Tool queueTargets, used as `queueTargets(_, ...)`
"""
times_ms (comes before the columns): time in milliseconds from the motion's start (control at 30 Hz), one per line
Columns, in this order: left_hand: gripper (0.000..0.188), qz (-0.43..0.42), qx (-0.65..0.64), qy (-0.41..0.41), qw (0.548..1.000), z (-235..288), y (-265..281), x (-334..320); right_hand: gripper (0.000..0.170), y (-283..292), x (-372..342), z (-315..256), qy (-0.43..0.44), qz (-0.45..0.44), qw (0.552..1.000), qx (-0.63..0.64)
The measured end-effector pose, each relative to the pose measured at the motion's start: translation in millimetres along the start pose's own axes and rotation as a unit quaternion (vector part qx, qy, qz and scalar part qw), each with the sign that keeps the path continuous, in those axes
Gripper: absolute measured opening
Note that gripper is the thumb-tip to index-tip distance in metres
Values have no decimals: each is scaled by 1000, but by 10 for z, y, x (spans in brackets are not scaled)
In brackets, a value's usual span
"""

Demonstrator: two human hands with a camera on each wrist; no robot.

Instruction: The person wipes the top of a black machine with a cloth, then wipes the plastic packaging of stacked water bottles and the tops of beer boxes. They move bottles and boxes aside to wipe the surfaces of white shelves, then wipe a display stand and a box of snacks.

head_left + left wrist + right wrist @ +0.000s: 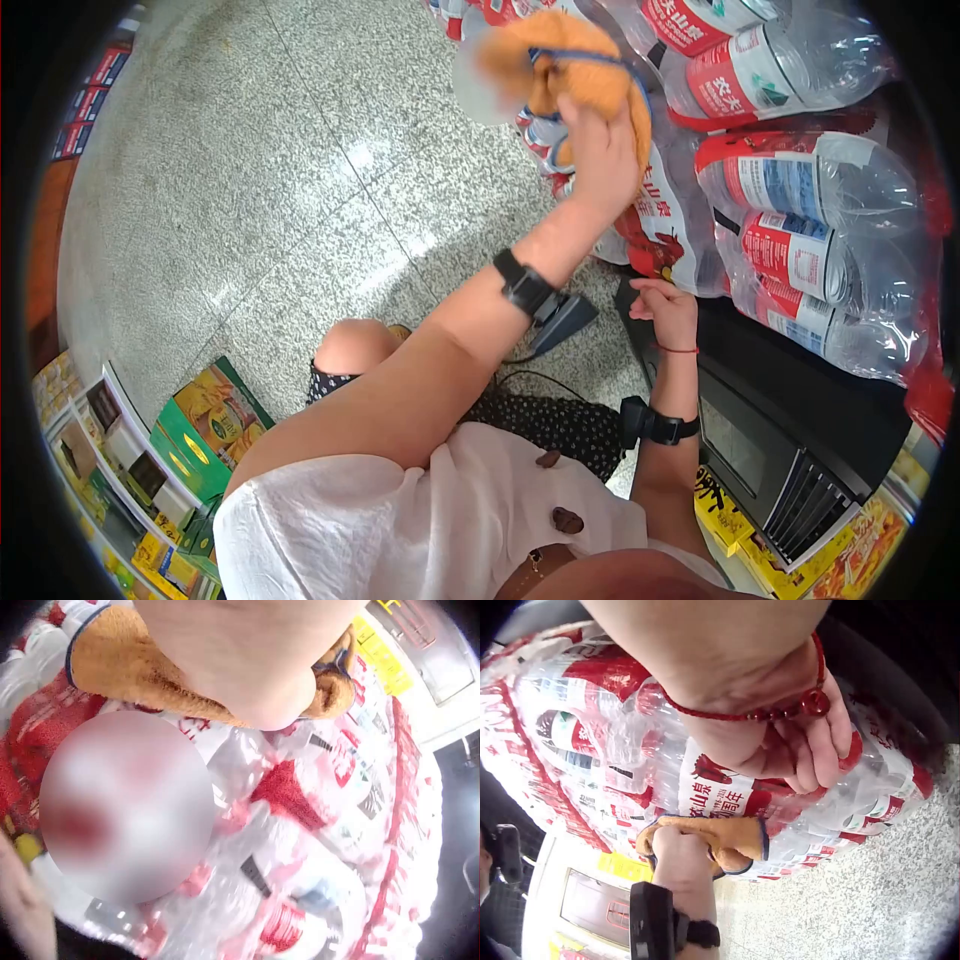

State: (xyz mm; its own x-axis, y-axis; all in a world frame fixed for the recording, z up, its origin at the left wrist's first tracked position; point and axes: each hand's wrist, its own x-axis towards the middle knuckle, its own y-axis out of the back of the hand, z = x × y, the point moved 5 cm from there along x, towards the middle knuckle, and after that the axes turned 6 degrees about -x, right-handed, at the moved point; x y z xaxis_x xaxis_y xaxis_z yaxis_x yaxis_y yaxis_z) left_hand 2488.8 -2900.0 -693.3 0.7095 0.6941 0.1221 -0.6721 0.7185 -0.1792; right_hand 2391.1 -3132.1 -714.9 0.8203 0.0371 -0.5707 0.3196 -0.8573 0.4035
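Note:
My left hand (608, 165) grips an orange cloth (600, 85) with dark blue edging, beside shrink-wrapped packs of clear bottles (785, 180) with red and white labels. In the left wrist view the cloth (124, 660) spreads out on both sides of the hand (247, 660), over the bottle packs. The right wrist view shows the cloth (739, 838) bunched around the left fingers, against the wrapping. My right hand (668, 308), with a red string bracelet, is near the packs' lower edge, its fingers loosely curled and holding nothing; in its own view the hand (795, 754) overlaps the pack.
A black appliance or case (760, 440) lies below the packs at the right. Speckled floor (270, 150) extends to the left. Green boxes (210, 425) and shelved goods are at lower left, with yellow packages (725, 510) at lower right. A blurred disc covers part of the left wrist view.

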Motion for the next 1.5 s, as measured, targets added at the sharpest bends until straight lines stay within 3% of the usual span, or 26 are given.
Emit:
queueTargets(33, 32, -11, 19, -80, 997, 96, -22, 189, 19, -10, 10, -15, 5, 2, 1000, -7)
queueTargets(67, 32, -10, 18, -87, 996, -11, -21, 367, 19, -19, -12, -44, 3, 5, 1000, -6)
queueTargets(133, 29, 51, 137, -126, 981, -368, 60, 631, 19, -31, -12, -60, 5, 8, 1000, 0)
queueTargets(200, 28, 67, 137, 22, 988, -810, 266, 723, 19, -18, -11, -34, 5, 9, 1000, -4)
queueTargets(233, 28, 41, 253, -15, 967, -1395, 313, 707, 19, -14, -18, -30, 9, 10, 1000, -3)
queueTargets(267, 29, -32, 369, 15, 929, -2139, 334, 662, 19, -4, -31, -22, 4, 4, 1000, -2)
queueTargets(300, 29, -31, 367, 10, 930, -2140, 368, 714, 19, -12, -10, -33, 2, 0, 1000, 1)
queueTargets(367, 30, -46, 191, 266, 944, -2410, 464, 594, 19, -5, 2, -34, 2, 7, 1000, 0)
queueTargets(433, 34, -59, 6, 502, 863, -2641, 483, 330, 19, -26, -18, 7, -4, 12, 1000, 3)
queueTargets(467, 35, -124, 68, 485, 863, -2658, 450, 355, 19, -25, -14, 35, -9, 12, 1000, 10)
queueTargets(500, 35, -124, 67, 482, 865, -2527, 416, 369, 19, -16, 11, 30, -8, 13, 1000, 18)
queueTargets(567, 38, 33, -58, 415, 907, -2092, 416, 470, 18, -9, 17, 30, -10, 6, 1000, 27)
queueTargets(600, 38, 30, -58, 412, 909, -2025, 351, 539, 18, -7, 9, 42, -17, -3, 999, 34)
queueTargets(667, 36, 40, -39, 140, 989, -1659, 282, 890, 18, -3, 8, 52, -11, -2, 999, 38)
queueTargets(733, 37, 49, -54, 102, 992, -693, 270, 1103, 19, -22, 20, 41, -3, -2, 999, 42)
queueTargets(800, 36, 24, -9, -57, 998, 37, 249, 1299, 18, -13, 21, 34, 8, 4, 1000, 23)
queueTargets(867, 35, 6, 3, -100, 995, 549, 202, 1436, 18, -24, 13, 30, 10, 7, 1000, 26)
queueTargets(1000, 32, -10, 80, -174, 981, 635, 136, 1604, 18, -28, 12, 26, 15, 12, 1000, 25)
queueTargets(1100, 30, 28, 163, -139, 976, -288, 201, 1731, 18, -19, 25, 50, 18, 9, 999, 25)
queueTargets(1167, 29, 53, 226, -36, 972, -762, 348, 1637, 18, -18, 17, 36, 15, 11, 1000, 23)
queueTargets(1200, 30, 19, 83, 62, 994, -1299, 408, 1581, 18, -23, 15, 39, 8, 11, 1000, 22)
queueTargets(1233, 32, -17, -63, 158, 985, -1697, 428, 1533, 18, -24, 14, 43, 10, 13, 1000, 22)
queueTargets(1300, 31, -40, -151, 423, 892, -1625, 493, 1137, 18, -17, 24, 52, 15, 12, 1000, 16)
queueTargets(1400, 35, -38, -64, 441, 895, -2563, 439, 1048, 18, -11, 42, 88, 12, 14, 1000, 25)
queueTargets(1433, 35, -39, -64, 443, 893, -2303, 414, 1011, 18, -4, 27, 96, 10, 14, 1000, 25)
queueTargets(1500, 38, 3, -27, 307, 951, -1665, 425, 1144, 18, -10, 20, 64, 19, 9, 999, 26)
